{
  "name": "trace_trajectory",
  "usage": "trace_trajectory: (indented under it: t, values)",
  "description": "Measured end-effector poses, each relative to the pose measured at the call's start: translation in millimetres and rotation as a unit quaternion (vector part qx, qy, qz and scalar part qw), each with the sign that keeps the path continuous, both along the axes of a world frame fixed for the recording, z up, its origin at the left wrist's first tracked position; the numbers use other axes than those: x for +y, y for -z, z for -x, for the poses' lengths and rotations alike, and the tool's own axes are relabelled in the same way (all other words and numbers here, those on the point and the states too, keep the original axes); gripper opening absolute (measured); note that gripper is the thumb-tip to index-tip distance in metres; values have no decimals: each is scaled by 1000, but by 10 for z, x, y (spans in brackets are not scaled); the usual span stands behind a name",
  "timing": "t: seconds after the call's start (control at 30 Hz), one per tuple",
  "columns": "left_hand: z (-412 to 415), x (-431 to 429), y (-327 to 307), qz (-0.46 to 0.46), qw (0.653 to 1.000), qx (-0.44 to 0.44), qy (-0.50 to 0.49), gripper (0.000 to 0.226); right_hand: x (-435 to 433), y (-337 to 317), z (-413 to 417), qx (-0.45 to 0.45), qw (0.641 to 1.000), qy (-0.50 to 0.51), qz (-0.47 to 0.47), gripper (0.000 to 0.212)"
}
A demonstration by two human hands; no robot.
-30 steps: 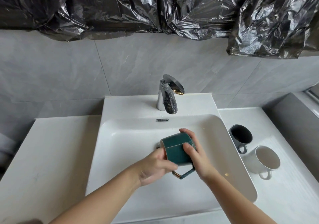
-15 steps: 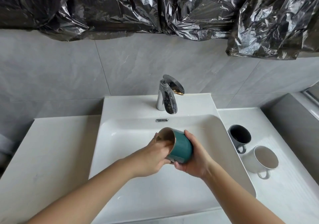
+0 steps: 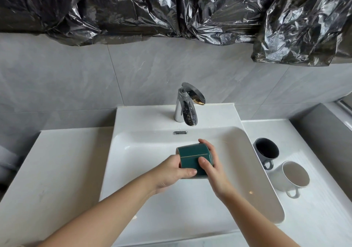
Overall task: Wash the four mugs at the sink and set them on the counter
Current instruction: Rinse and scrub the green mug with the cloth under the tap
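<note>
Gripping the green mug (image 3: 192, 159) over the sink (image 3: 122, 170), we are curling our left hand (image 3: 171, 173) and right hand (image 3: 214, 167) round its body; it is probably wet, slick and breakable.

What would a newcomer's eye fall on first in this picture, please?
Probably the green mug, held on its side over the white sink by the left hand and right hand, below the tap. Next, the crumpled black plastic hung across the wall above. A grey mug and a white mug stand upright on the counter right of the sink.
</note>
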State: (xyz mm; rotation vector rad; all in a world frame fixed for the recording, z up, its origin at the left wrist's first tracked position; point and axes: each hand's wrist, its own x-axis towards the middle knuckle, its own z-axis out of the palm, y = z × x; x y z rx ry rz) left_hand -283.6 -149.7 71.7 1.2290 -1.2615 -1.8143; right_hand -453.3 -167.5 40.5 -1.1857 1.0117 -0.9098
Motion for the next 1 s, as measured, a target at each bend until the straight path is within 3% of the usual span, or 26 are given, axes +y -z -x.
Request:
trace_trajectory:
  t: [0.1,0.17,0.2,0.27,0.37,0.47,0.53,0.6,0.7,0.77,0.9,1.0]
  values:
    - [-26,-15,-47,101,983,-151,27,32,-44,-143,-15,-75,984,-32,-159,55]
    - [-39,6,-57,213,945,-238,77,43,-99,-232,2,-131,955,-31,-265,37]
    - [-40,23,-47,262,923,-263,102,51,-121,-240,21,-151,938,-31,-309,40]
    - [-56,53,-30,358,860,-335,142,56,-123,-258,42,-155,920,-40,-357,47]
    - [-135,67,16,498,712,-474,145,50,-105,-264,55,-147,924,-37,-351,45]
    - [-205,34,-40,562,661,-469,169,40,-95,-258,44,-156,928,-44,-335,45]
    - [-203,22,-52,563,678,-426,202,39,-101,-254,38,-157,932,-49,-324,46]
    - [-189,34,-100,524,738,-362,223,28,-110,-254,32,-149,939,-57,-304,45]
    - [-134,89,-168,355,855,-301,228,28,-90,-246,25,-133,952,-64,-268,44]
    - [-108,90,-151,242,908,-272,207,32,-63,-207,27,-131,959,-55,-247,45]
    - [-31,122,-116,86,982,-114,128,43,-10,-154,57,-93,979,-55,-172,52]
    - [-3,145,-157,-5,995,62,73,57,-26,-174,91,-50,991,-67,-100,55]
